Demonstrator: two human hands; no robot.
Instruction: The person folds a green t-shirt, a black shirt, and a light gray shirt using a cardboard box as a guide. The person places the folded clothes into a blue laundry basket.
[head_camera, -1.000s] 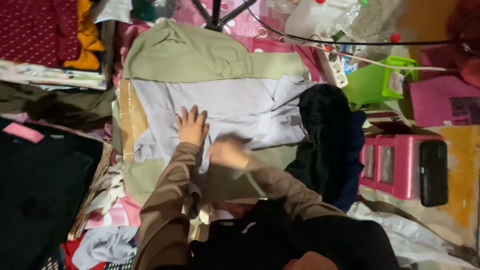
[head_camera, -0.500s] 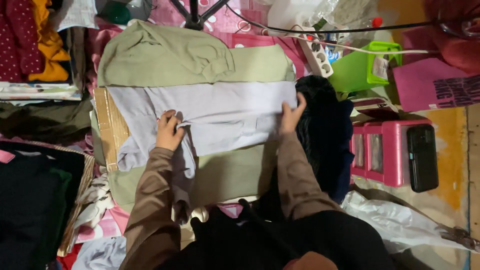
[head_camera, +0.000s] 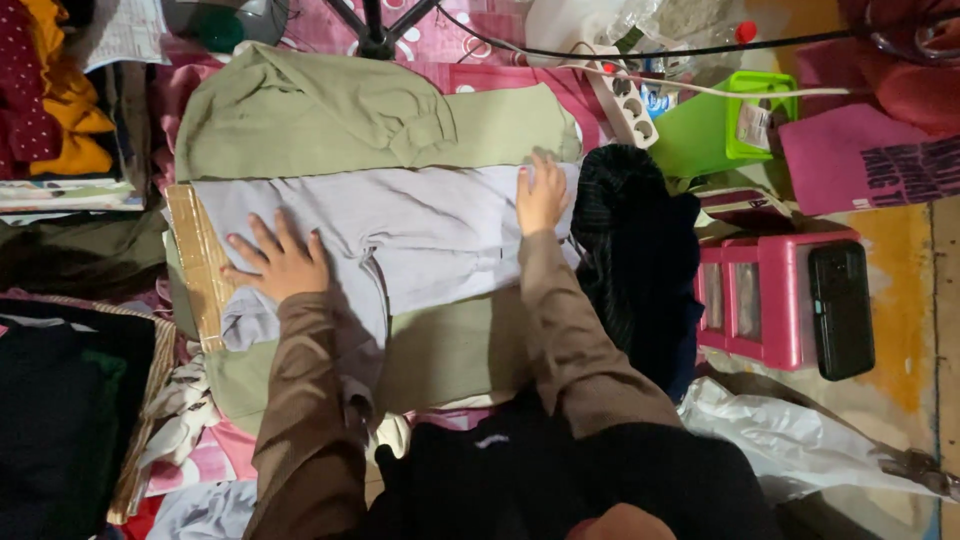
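A pale lilac garment (head_camera: 420, 235) lies spread flat on an olive green cloth (head_camera: 330, 125). My left hand (head_camera: 278, 262) presses flat on the garment's left part, fingers spread, next to a strip of brown cardboard (head_camera: 195, 265). My right hand (head_camera: 542, 192) lies flat on the garment's right edge, fingers pointing away from me. Both arms wear brown sleeves. Neither hand grips anything.
A dark garment pile (head_camera: 635, 250) sits right of the lilac one. A pink plastic stool (head_camera: 765, 300) carries a black phone (head_camera: 840, 310). A green container (head_camera: 725, 125), a white power strip (head_camera: 625, 95), a white plastic bag (head_camera: 800, 440) and stacked clothes (head_camera: 60, 100) surround the area.
My two hands have moved apart across the lilac garment, the left toward its left end, the right to its right edge. The view has shifted slightly.
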